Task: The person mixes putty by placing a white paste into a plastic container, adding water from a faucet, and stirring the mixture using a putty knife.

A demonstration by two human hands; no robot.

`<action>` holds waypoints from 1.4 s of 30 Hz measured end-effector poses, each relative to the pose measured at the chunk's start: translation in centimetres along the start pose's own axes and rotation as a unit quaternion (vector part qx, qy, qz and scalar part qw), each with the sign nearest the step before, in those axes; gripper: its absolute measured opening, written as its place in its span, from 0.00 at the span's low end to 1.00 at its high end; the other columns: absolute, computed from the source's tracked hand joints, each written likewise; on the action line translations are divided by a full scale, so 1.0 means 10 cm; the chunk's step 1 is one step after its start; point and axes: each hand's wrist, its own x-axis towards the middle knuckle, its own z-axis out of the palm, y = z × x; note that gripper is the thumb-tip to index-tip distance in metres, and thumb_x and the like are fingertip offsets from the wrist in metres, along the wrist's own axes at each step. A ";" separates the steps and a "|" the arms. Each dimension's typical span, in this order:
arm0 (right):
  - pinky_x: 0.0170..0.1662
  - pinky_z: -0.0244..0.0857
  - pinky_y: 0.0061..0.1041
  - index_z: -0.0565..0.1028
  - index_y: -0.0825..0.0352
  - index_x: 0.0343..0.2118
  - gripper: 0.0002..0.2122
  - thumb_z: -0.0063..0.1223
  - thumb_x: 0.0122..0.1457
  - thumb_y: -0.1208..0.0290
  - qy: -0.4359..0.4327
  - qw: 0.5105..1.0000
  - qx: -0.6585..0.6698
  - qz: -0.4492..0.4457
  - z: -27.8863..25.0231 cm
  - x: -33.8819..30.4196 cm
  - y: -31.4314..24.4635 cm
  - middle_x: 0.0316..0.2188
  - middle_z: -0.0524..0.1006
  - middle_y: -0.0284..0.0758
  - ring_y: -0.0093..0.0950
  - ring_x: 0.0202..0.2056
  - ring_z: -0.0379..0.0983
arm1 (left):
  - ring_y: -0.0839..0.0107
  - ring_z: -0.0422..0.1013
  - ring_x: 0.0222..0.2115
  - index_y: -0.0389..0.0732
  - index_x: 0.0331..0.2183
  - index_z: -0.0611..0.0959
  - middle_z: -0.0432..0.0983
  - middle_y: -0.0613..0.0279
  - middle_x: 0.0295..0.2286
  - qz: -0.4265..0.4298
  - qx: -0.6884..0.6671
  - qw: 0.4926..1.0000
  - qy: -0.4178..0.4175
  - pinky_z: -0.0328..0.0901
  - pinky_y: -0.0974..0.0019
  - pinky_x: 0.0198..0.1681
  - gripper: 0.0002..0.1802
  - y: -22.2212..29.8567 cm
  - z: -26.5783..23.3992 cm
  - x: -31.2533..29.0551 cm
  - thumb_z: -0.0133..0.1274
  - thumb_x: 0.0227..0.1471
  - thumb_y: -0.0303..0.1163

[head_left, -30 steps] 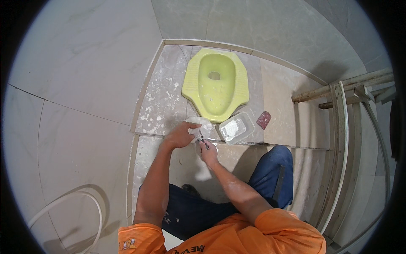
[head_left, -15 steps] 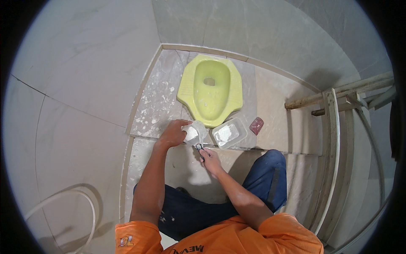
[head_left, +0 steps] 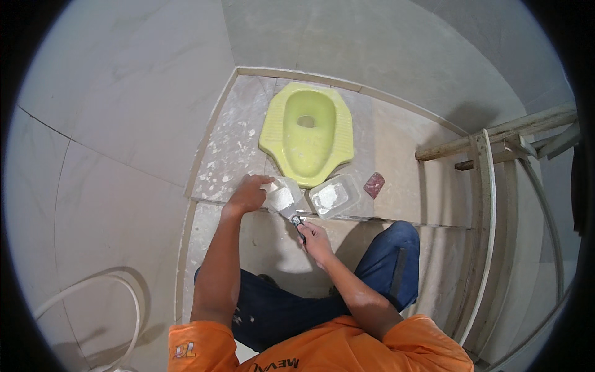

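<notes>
My left hand (head_left: 249, 193) is closed on the near-left edge of a translucent plastic tub (head_left: 297, 187) that holds white paste or powder. In my right hand (head_left: 317, 240) is a putty knife (head_left: 299, 227), gripped by its dark handle. Its blade reaches into the tub, against the white material. Right beside it sits a second translucent tub (head_left: 352, 189), also with white material in its bottom. Both tubs are at the front of a yellow-green squat toilet pan (head_left: 339, 137).
A small dark red piece (head_left: 374, 185) of unclear kind lies right of the tubs. White splatters mark the raised tiled step (head_left: 226, 146). A wooden frame (head_left: 486, 223) stands along the right, and a pale hose (head_left: 133, 304) curves at lower left.
The right hand and putty knife have shifted slightly right and nearer to me, so more of the blade shows. The left hand stays at the tub, moved a little left.
</notes>
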 end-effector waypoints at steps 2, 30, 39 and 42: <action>0.21 0.51 0.15 0.78 0.65 0.40 0.09 0.50 0.68 0.65 0.003 1.000 -0.002 0.000 -0.03 -0.07 -0.02 0.20 0.68 0.22 0.12 0.19 0.58 | 0.51 0.71 0.53 0.40 0.52 0.82 0.77 0.43 0.50 0.007 -0.005 1.000 -0.013 0.64 0.60 0.58 0.29 0.04 0.00 0.05 0.45 0.46 0.16; 0.48 0.65 0.48 0.70 0.73 0.50 0.15 0.47 0.63 0.73 0.290 0.842 -0.425 -0.164 -0.92 0.07 0.14 0.39 0.77 0.56 0.55 0.44 0.74 | 0.51 0.70 0.54 0.38 0.49 0.83 0.76 0.44 0.49 0.064 0.184 0.969 -0.153 0.64 0.56 0.58 0.28 0.63 -0.01 0.64 0.45 0.43 0.19; 0.40 0.69 0.38 0.76 0.74 0.44 0.13 0.50 0.61 0.71 0.291 0.881 -0.308 -0.209 -0.60 -0.24 -0.32 0.31 0.79 0.48 0.42 0.33 0.77 | 0.50 0.68 0.56 0.36 0.50 0.82 0.75 0.40 0.50 -0.014 0.122 0.982 -0.141 0.62 0.57 0.61 0.30 0.73 -0.24 0.38 0.46 0.42 0.18; 0.30 0.66 0.27 0.76 0.73 0.42 0.12 0.51 0.61 0.69 0.177 0.967 -0.138 -0.121 -0.46 -0.21 -0.34 0.26 0.77 0.41 0.28 0.25 0.72 | 0.49 0.67 0.57 0.36 0.52 0.80 0.74 0.39 0.50 -0.009 0.114 0.988 -0.108 0.61 0.56 0.61 0.31 0.65 -0.26 0.27 0.45 0.42 0.18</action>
